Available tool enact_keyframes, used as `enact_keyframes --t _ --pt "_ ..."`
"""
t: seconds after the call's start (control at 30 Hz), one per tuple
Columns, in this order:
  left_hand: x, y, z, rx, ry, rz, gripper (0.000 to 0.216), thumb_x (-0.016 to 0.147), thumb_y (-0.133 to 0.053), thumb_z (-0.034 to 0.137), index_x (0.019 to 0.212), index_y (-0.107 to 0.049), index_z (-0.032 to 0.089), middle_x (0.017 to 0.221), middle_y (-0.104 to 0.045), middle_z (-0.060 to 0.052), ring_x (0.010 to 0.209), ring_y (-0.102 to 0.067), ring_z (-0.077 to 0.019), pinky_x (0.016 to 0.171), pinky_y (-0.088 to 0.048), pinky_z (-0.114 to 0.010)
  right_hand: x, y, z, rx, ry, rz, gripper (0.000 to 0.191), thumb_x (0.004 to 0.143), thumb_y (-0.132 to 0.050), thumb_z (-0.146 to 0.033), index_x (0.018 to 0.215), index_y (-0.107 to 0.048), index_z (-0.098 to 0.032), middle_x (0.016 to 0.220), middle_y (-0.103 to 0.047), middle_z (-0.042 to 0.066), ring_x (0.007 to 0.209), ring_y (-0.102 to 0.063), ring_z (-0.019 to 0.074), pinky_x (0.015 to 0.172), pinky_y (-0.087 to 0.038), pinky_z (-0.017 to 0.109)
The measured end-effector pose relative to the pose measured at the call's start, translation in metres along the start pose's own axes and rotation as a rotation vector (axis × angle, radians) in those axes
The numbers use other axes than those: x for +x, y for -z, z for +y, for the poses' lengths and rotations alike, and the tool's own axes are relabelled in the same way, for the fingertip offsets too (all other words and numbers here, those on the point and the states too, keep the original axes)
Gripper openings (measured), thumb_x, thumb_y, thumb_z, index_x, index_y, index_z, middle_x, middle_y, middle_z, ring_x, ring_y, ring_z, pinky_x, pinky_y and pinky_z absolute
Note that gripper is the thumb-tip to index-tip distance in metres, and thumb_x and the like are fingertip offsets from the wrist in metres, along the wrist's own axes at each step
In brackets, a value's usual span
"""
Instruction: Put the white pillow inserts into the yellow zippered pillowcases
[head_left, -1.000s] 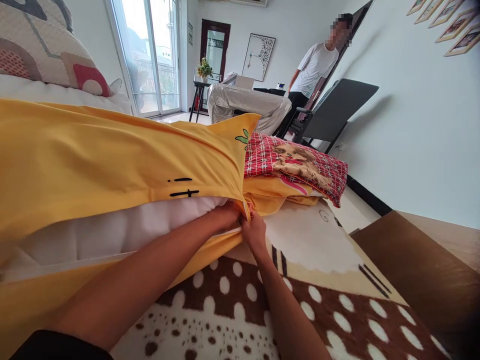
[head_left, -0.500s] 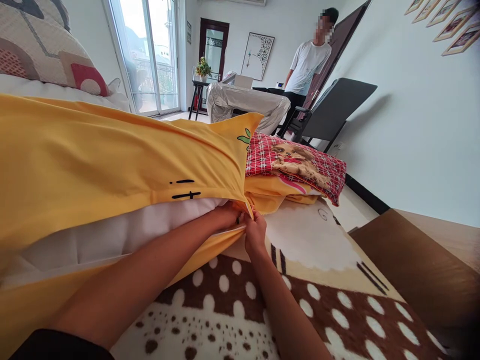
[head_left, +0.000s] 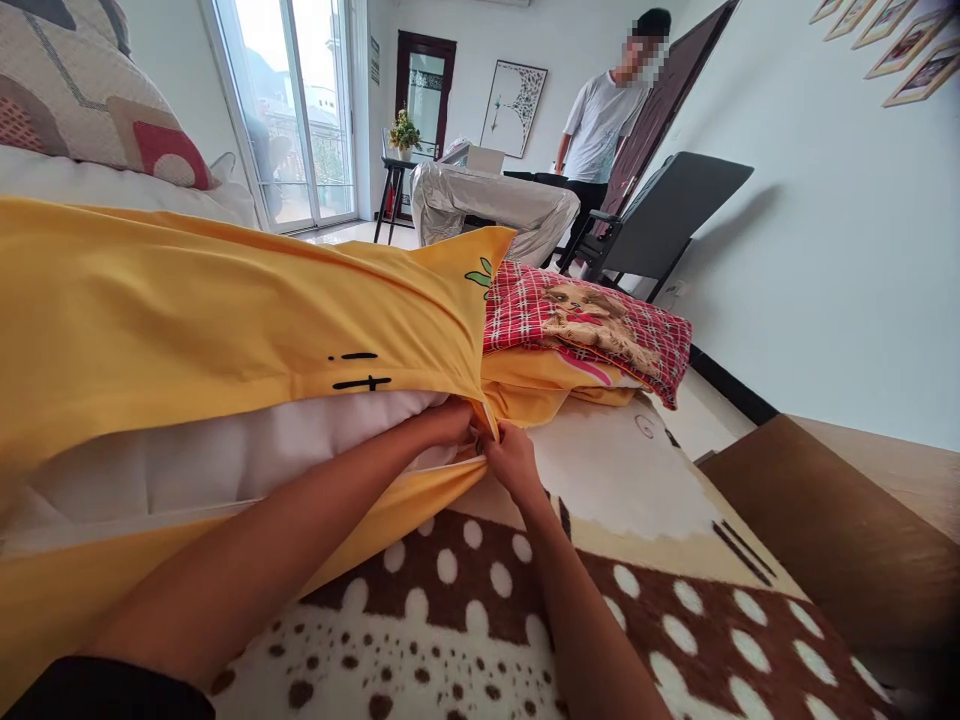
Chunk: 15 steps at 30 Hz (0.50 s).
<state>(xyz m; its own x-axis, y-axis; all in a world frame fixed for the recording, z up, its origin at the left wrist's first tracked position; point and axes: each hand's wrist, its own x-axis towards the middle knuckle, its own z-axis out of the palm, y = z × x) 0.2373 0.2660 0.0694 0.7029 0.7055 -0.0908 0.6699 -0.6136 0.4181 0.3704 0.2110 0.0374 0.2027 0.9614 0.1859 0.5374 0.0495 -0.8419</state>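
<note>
A yellow duvet cover (head_left: 225, 300) stretches across the left and middle, its long open side facing me. White quilt filling (head_left: 187, 455) shows inside the gap. My left hand (head_left: 456, 424) reaches into the right end of the opening, fingers curled and mostly hidden by the fabric; what they hold is unclear. Just beside it, my right hand (head_left: 513, 458) is closed on the cover's edge at the end of the opening. The two hands nearly meet there.
Beneath lies a brown and cream patterned blanket (head_left: 442, 590). A red plaid pillow (head_left: 600, 320) rests beyond the hands. At right stands a brown wooden panel (head_left: 825, 520). Farther back are a dark chair (head_left: 667, 215), a covered table (head_left: 495, 195) and a person (head_left: 596, 125) in a white shirt.
Both hands and the cover's corner appear slightly farther left. The right hand has turned a little over the edge. The person at the back has shifted left.
</note>
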Motion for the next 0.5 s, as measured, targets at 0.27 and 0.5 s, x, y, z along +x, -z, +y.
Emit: enact_keyframes --t 0.27,0.5 --pt "0.0 0.0 0.018 -0.089 0.088 0.119 0.018 0.086 -0.061 0.023 0.098 -0.063 0.01 0.099 -0.065 -0.005 0.093 -0.062 -0.0176 0.087 -0.052 -0.037 0.0 0.003 -0.005 -0.197 -0.02 0.015 0.015 0.076 -0.052 -0.028 0.066 -0.059 -0.019 0.065 -0.061 0.005 0.062 -0.05 0.0161 0.058 -0.028 0.026" --pt "0.001 -0.016 0.027 -0.001 0.218 0.275 0.035 0.089 -0.055 0.026 0.12 -0.054 0.011 0.126 -0.054 -0.015 0.116 -0.053 -0.0248 0.096 -0.048 -0.044 -0.001 0.006 -0.008 -0.281 -0.027 -0.013 0.011 0.074 -0.049 -0.019 0.074 -0.06 -0.018 0.072 -0.063 0.005 0.067 -0.052 0.0171 0.061 -0.031 0.026"
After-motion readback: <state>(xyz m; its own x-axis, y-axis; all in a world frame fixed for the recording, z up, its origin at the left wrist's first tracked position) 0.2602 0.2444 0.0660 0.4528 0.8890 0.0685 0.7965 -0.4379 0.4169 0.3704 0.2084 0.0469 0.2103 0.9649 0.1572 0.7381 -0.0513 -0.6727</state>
